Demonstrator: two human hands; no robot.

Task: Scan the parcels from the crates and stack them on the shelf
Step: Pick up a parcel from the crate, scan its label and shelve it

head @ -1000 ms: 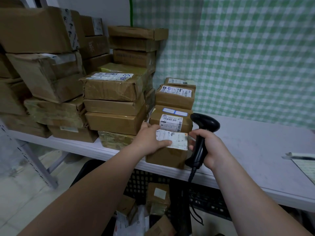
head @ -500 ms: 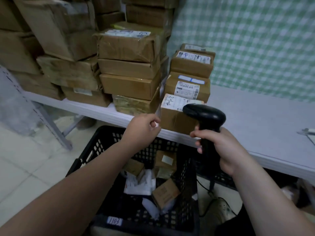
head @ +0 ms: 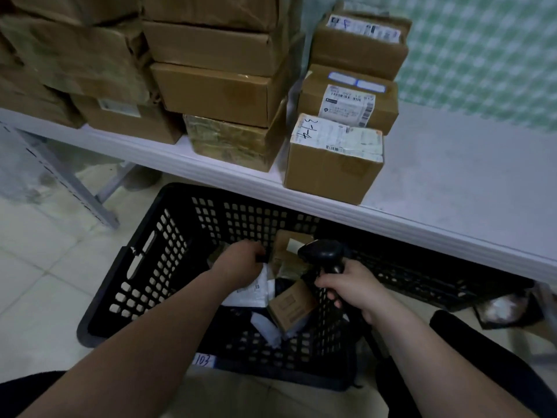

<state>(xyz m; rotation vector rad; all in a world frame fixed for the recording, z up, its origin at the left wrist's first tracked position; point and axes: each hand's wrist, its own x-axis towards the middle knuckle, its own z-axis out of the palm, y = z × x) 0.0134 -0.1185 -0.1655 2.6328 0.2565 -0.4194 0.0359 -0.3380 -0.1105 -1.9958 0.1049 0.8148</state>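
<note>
Head view: left hand (head: 241,263) reaches down into black crate (head: 156,260), fingers curled among the parcels; whether it grips one cannot be told. Right hand (head: 351,289) is closed around the scanner (head: 324,254) handle, just right of the left. Small brown parcel (head: 291,306) lies between both hands. Labelled box (head: 333,159) sits on the shelf (head: 452,182) beyond them. Crate contents are dim and blurred.

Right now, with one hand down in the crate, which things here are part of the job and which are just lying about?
Part of the job:
- black crate and loose parcels inside
- scanner gripped by the right hand
- left hand reaching among the parcels
- shelf and labelled box at its front edge

Lying about:
- second crate under the shelf
- checked cloth behind
</note>
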